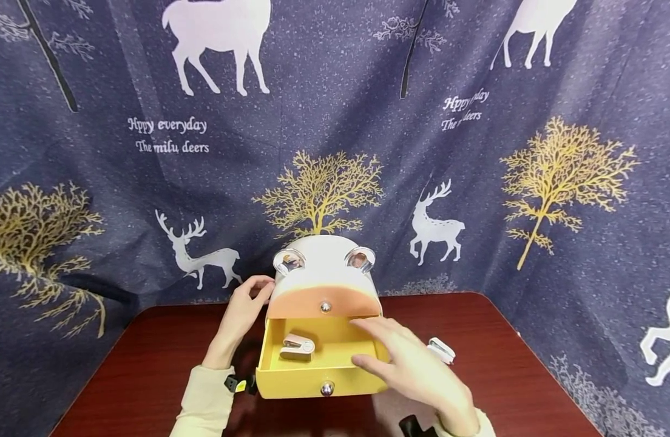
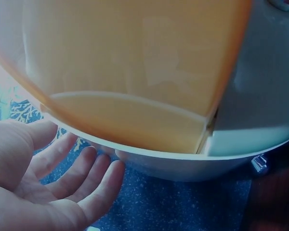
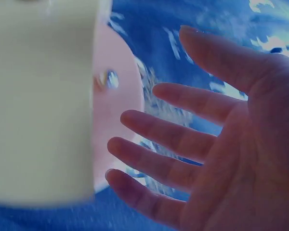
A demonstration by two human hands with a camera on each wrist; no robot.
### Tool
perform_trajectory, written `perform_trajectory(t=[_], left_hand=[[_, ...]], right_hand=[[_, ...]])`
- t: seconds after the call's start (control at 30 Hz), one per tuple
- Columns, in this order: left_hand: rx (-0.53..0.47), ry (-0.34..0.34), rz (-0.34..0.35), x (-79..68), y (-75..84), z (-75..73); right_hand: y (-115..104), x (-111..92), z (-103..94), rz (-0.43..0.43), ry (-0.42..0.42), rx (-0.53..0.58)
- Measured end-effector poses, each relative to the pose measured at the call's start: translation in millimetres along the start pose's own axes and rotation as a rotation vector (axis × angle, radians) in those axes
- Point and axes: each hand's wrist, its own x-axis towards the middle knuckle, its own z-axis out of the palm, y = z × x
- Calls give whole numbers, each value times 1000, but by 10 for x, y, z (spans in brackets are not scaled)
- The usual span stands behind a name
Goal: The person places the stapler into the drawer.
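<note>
Right hand (image 1: 414, 364): grip apart, empty, at right end of pulled-out yellow drawer (image 1: 291, 386). Pale stapler (image 1: 298, 348) lies in drawer's left half. Small white object (image 1: 442, 351) on bench (image 1: 488, 346), right of drawer. Left hand (image 1: 243, 312): grip apart, beside white box (image 1: 324, 267); contact unclear. Deer-print cloth (image 1: 324, 109) behind.

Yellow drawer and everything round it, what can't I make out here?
Head view: part of the yellow drawer's right side, covered by the right hand.
Head view: fine details of the small white object on the table, too small.
Left wrist view: all of the orange panel, cut off by the top edge.
Right wrist view: the pale surface, blurred and cut off by the left edge.
</note>
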Motion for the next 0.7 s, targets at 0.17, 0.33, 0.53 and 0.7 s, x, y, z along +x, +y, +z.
perform_trajectory(t=[0.17, 0.33, 0.53, 0.7], left_hand=[[-2, 6, -1, 1, 6, 10], [1, 5, -5, -8, 13, 7], [1, 9, -9, -7, 23, -4], [7, -2, -11, -17, 12, -1]], right_hand=[[267, -97, -114, 61, 88, 43], [537, -177, -170, 200, 121, 89], [795, -269, -190, 312, 168, 76], [984, -358, -191, 352, 202, 13]])
